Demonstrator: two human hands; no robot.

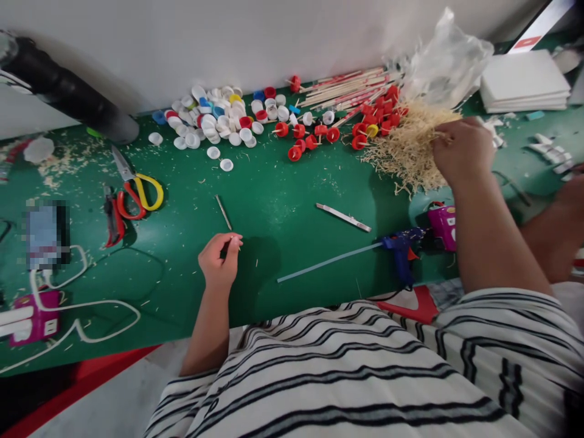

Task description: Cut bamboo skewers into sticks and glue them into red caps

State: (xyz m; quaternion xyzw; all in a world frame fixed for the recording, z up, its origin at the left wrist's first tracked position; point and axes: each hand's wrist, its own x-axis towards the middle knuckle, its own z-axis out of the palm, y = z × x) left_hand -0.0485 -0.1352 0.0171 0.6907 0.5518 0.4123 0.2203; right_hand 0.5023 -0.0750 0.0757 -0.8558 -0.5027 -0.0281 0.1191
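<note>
My left hand [219, 258] is closed in a pinch above the green table. A tiny pale sliver shows at its fingertips, too small to name. Just beyond it lies a thin metal rod [223, 212]. My right hand [465, 149] is at the right side of a heap of pale wood shavings [410, 149], fingers curled against the strands; what they grip is hidden. Near my right forearm lie a blue glue gun [401, 249] with a long glue stick [328, 263] in it, and a pair of tweezers [343, 217].
Bottle caps [214, 121], red cap wheels on sticks [314, 137] and wooden sticks [347, 88] lie along the wall. Scissors [141, 191], red-handled pliers [113, 216], a black bottle [73, 91] and a white cable [109, 303] are leftward. Another person's arm [554, 222] is at right.
</note>
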